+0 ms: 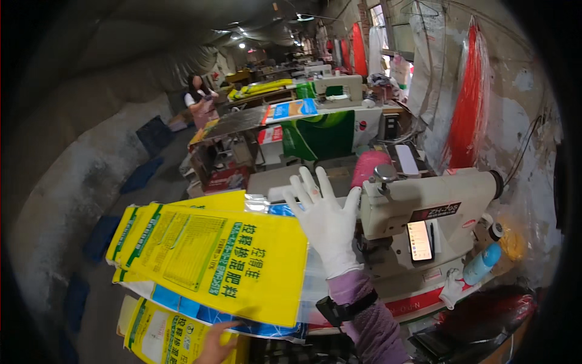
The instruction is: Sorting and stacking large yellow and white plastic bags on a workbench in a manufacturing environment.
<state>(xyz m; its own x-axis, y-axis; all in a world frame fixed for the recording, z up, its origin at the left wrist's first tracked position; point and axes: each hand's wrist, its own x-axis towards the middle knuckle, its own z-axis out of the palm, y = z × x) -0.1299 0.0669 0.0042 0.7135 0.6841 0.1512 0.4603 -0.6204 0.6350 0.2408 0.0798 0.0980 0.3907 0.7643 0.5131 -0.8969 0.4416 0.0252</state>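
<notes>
A large yellow printed sack (224,261) lies on top of a stack of similar yellow sacks (157,330) in front of me. My right hand (324,221), in a white glove, is raised with its fingers spread wide, holding nothing, just above the sack's right end and left of the cream sewing machine (424,203). My bare left hand (216,344) shows at the lower edge. Its fingers close on the near edge of the top yellow sack. A black band sits on my right wrist.
A phone (419,241) leans on the sewing machine, with a blue bottle (483,263) and a spare white glove (451,290) to its right. A pink thread cone (368,165) stands behind. Red bundles (468,109) hang on the right wall. Another person (200,103) stands far back left.
</notes>
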